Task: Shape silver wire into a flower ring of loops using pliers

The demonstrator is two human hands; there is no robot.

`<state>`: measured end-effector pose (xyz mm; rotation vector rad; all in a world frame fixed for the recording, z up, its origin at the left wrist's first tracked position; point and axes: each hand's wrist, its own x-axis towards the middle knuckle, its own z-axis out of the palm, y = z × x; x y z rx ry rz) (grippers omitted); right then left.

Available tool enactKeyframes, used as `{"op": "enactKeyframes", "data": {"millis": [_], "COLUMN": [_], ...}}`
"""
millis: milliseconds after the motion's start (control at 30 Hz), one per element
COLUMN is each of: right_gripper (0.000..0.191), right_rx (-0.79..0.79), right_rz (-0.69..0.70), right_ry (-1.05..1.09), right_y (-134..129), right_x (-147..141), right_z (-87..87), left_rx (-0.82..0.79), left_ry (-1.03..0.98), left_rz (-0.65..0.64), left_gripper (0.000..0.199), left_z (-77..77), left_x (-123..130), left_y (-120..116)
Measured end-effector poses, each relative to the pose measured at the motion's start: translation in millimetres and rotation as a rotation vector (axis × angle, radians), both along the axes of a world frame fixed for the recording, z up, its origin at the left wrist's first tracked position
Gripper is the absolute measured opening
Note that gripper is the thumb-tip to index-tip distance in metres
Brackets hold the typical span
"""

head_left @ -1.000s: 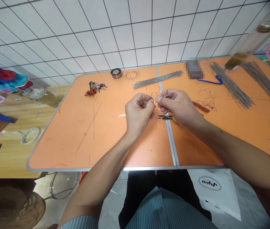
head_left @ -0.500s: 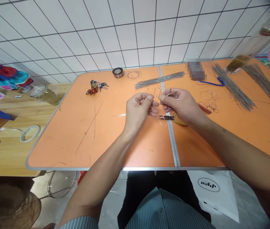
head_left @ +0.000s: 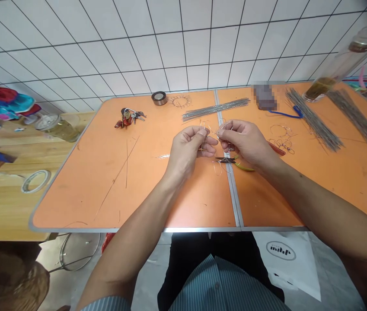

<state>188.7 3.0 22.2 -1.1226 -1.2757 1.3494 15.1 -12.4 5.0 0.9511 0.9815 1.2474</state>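
Note:
My left hand (head_left: 191, 147) and my right hand (head_left: 243, 140) are close together above the middle of an orange table (head_left: 157, 207). Thin bent wire (head_left: 205, 125) is pinched between the thumb and fingers of my left hand. The fingertips of my right hand close on thin wire too, with loops showing above and below them. Pliers (head_left: 227, 160) with dark jaws and yellow-green handles lie just below my right hand, and fine wire loops hang or lie near the jaws. A red handle (head_left: 277, 149) shows beside my right wrist.
Wire bundles (head_left: 215, 109) lie behind my hands and at the right. Keys (head_left: 130, 117), a tape roll (head_left: 159, 98), wire rings (head_left: 282, 138) and a blue-corded object (head_left: 265, 97) surround them. Glass jars (head_left: 326, 82) stand at the right and on the wooden surface at left.
The wire between my hands has shifted, and its loop now sits closer above my left fingertips. My hands stay nearly in place. The view has moved slightly.

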Motion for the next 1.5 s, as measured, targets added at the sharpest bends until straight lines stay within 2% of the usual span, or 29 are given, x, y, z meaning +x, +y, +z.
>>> {"op": "enactKeyframes", "data": {"millis": [200, 400, 533, 600, 800, 1100, 1500], "right_gripper": [0.021, 0.016, 0.015, 0.013, 0.015, 0.011, 0.019], "right_rx": [0.004, -0.017, -0.046, -0.05, -0.031, -0.027, -0.05], "right_rz": [0.007, 0.051, 0.096, 0.09, 0.051, -0.017, 0.048], "right_ry": [0.014, -0.017, -0.027, -0.03, -0.082, -0.051, -0.093], "right_y": [-0.1, 3.5, 5.1, 5.4, 5.2, 6.2, 8.3], "right_x": [2.4, 7.4, 10.0, 9.9, 8.0, 8.0, 11.7], "right_z": [-0.7, -2.0, -2.3, -3.1, -2.7, 0.2, -1.5], "left_rx": [0.008, -0.001, 0.007, 0.011, 0.061, 0.021, 0.031], "left_ry": [-0.02, -0.005, 0.019, 0.04, 0.063, 0.056, 0.101], "left_rz": [0.03, 0.073, 0.009, -0.013, 0.03, 0.005, 0.025], "left_gripper": [0.016, 0.012, 0.01, 0.01, 0.012, 0.01, 0.014], "left_z": [-4.2, -2.4, -2.0, -3.7, -10.8, -7.4, -7.8], "left_x": [0.4, -1.3, -2.6, -2.0, -0.7, -3.2, -6.4], "left_y": [0.7, 3.3, 4.4, 4.3, 4.9, 5.2, 6.8]}}
